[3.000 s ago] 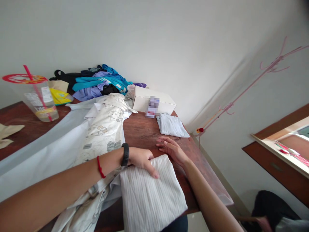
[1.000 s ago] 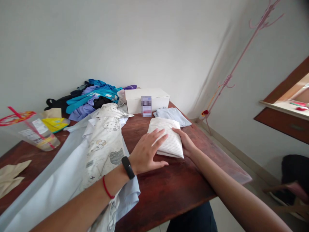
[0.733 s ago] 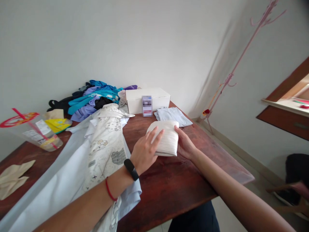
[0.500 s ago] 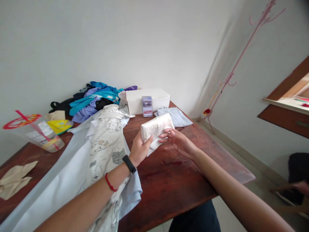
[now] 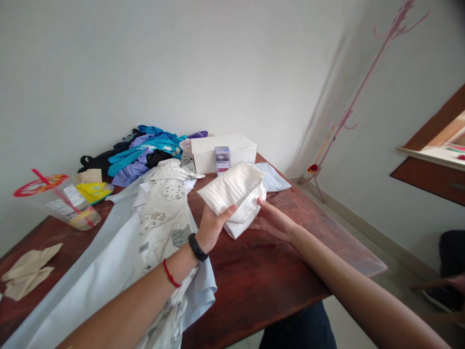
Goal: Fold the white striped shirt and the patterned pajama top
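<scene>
A folded white striped cloth (image 5: 235, 190) is lifted above the wooden table (image 5: 261, 271). My left hand (image 5: 212, 227) grips it from below at its near left corner, thumb on top. Fingers of my right hand (image 5: 273, 220) are under the cloth's right edge and support it. A black band and a red string are on my left wrist. Behind the cloth lies a folded pale blue garment (image 5: 273, 178) on the table.
A cream printed garment (image 5: 163, 213) and pale blue fabric (image 5: 83, 276) spread over the table's left. A white box (image 5: 223, 151) and a heap of blue, purple and black clothes (image 5: 143, 150) sit at the back. A plastic cup with red straw (image 5: 60, 201) stands far left.
The striped cloth was folded smaller on the table, then both hands picked it up; it is now held in the air nearer to me.
</scene>
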Demonstrator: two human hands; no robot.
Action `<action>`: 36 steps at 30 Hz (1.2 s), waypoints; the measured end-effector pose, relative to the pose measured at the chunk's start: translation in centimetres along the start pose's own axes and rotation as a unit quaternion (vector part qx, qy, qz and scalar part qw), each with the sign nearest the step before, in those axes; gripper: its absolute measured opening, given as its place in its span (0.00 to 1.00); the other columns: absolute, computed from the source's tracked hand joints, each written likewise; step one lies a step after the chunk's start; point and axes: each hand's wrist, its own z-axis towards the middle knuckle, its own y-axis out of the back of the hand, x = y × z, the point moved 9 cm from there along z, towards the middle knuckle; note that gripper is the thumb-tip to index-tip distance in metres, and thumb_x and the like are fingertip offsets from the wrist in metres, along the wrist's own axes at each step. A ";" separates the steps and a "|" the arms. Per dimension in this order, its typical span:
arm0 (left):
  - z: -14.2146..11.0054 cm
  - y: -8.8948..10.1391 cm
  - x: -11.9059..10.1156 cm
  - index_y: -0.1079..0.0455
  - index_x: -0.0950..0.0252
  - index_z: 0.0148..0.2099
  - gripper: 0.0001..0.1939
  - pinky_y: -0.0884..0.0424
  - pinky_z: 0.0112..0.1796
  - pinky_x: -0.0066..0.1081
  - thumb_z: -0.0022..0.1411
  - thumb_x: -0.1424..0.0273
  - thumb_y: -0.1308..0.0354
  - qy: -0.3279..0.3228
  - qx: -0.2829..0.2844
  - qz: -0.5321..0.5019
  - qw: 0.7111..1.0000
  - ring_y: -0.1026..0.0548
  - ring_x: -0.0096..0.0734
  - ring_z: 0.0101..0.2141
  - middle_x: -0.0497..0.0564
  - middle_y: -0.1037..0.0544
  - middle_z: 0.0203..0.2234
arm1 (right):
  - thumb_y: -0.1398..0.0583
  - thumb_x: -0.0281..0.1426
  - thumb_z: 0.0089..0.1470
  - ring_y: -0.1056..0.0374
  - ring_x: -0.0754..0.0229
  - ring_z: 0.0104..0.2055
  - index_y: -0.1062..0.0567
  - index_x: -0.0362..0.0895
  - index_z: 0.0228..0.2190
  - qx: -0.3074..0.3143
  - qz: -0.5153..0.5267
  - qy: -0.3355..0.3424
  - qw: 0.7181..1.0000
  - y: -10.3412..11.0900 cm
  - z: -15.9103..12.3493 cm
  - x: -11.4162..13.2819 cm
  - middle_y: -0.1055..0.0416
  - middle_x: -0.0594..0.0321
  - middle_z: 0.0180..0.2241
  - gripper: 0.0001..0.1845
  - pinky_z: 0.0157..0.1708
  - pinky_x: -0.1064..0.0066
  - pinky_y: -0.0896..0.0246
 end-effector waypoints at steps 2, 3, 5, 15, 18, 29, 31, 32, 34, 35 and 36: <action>-0.2 -0.5 0.1 0.35 0.62 0.65 0.37 0.34 0.62 0.41 0.55 0.63 0.28 0.014 0.017 -0.008 1.000 0.32 0.47 0.62 0.54 0.27 0.61 | 0.35 0.40 0.58 0.26 0.49 0.54 0.27 0.46 0.55 -0.031 0.017 0.053 0.998 0.3 0.1 0.9 0.25 0.54 0.56 0.25 0.53 0.57 0.28; -0.3 -0.7 0.2 0.35 0.61 0.65 0.39 0.34 0.62 0.41 0.54 0.64 0.28 0.020 0.025 -0.017 0.999 0.32 0.47 0.63 0.54 0.28 0.62 | 0.34 0.37 0.57 0.25 0.49 0.54 0.27 0.46 0.55 -0.051 0.019 0.073 0.996 0.6 0.1 1.2 0.24 0.55 0.55 0.24 0.52 0.58 0.27; -0.4 -0.9 0.5 0.36 0.60 0.66 0.39 0.35 0.62 0.41 0.55 0.64 0.27 0.035 0.039 -0.044 0.998 0.33 0.46 0.63 0.54 0.29 0.62 | 0.34 0.33 0.56 0.25 0.50 0.52 0.26 0.46 0.54 -0.085 0.015 0.100 0.991 1.2 0.2 1.6 0.23 0.56 0.54 0.24 0.51 0.60 0.26; 0.5 1.4 3.7 0.32 0.62 0.58 0.31 0.24 0.47 0.40 0.57 0.56 0.30 0.124 -0.016 -0.068 0.990 0.23 0.44 0.50 0.56 0.22 0.51 | 0.32 0.31 0.50 0.24 0.50 0.51 0.26 0.47 0.51 -0.179 -0.011 0.139 0.974 4.6 0.1 2.9 0.21 0.60 0.50 0.25 0.49 0.61 0.24; 1.3 3.2 2.7 0.34 0.62 0.58 0.32 0.29 0.54 0.41 0.55 0.59 0.28 0.035 -0.073 0.049 0.995 0.26 0.45 0.55 0.58 0.26 0.56 | 0.32 0.30 0.48 0.24 0.50 0.50 0.26 0.48 0.51 -0.194 -0.019 0.131 0.972 4.9 -0.2 3.2 0.21 0.60 0.50 0.27 0.48 0.61 0.25; 1.6 -0.2 -1.9 0.22 0.62 0.43 0.20 0.29 0.42 0.32 0.54 0.56 0.28 0.122 0.190 0.117 0.967 0.23 0.42 0.42 0.53 0.20 0.40 | 0.29 0.32 0.43 0.23 0.50 0.38 0.22 0.44 0.46 -0.059 -0.160 0.073 0.983 1.4 -1.1 1.4 0.19 0.57 0.41 0.25 0.40 0.62 0.28; 1.3 0.0 -1.0 0.25 0.64 0.36 0.19 0.31 0.35 0.28 0.53 0.54 0.29 0.158 0.193 0.107 0.963 0.23 0.37 0.35 0.50 0.21 0.33 | 0.29 0.33 0.44 0.23 0.50 0.40 0.22 0.44 0.47 -0.046 -0.169 0.068 0.982 1.0 -1.2 1.2 0.19 0.56 0.42 0.26 0.41 0.62 0.28; 1.3 0.3 -0.5 0.26 0.64 0.34 0.20 0.33 0.33 0.27 0.53 0.53 0.29 0.172 0.186 0.102 0.962 0.24 0.35 0.33 0.49 0.22 0.31 | 0.29 0.33 0.44 0.23 0.49 0.41 0.22 0.44 0.48 -0.043 -0.172 0.065 0.982 0.9 -1.2 1.2 0.19 0.56 0.42 0.26 0.43 0.61 0.28; 1.3 0.8 0.5 0.30 0.64 0.31 0.22 0.37 0.29 0.26 0.52 0.52 0.29 0.191 0.169 0.106 0.961 0.28 0.31 0.29 0.47 0.25 0.27 | 0.29 0.33 0.45 0.23 0.49 0.43 0.22 0.44 0.48 -0.033 -0.176 0.060 0.982 0.5 -1.1 1.1 0.19 0.55 0.43 0.27 0.45 0.61 0.29; 1.4 1.1 0.8 0.32 0.64 0.29 0.23 0.39 0.28 0.26 0.51 0.51 0.29 0.195 0.155 0.117 0.961 0.30 0.30 0.27 0.45 0.27 0.25 | 0.29 0.33 0.45 0.23 0.49 0.43 0.22 0.44 0.48 -0.029 -0.178 0.058 0.982 0.3 -1.1 1.1 0.19 0.55 0.44 0.26 0.45 0.61 0.29; 1.6 1.4 1.1 0.35 0.63 0.27 0.24 0.42 0.27 0.26 0.51 0.51 0.29 0.193 0.137 0.129 0.963 0.32 0.28 0.25 0.44 0.29 0.23 | 0.29 0.33 0.45 0.23 0.50 0.43 0.22 0.44 0.48 -0.025 -0.180 0.057 0.982 0.2 -1.1 1.2 0.19 0.56 0.44 0.26 0.45 0.62 0.29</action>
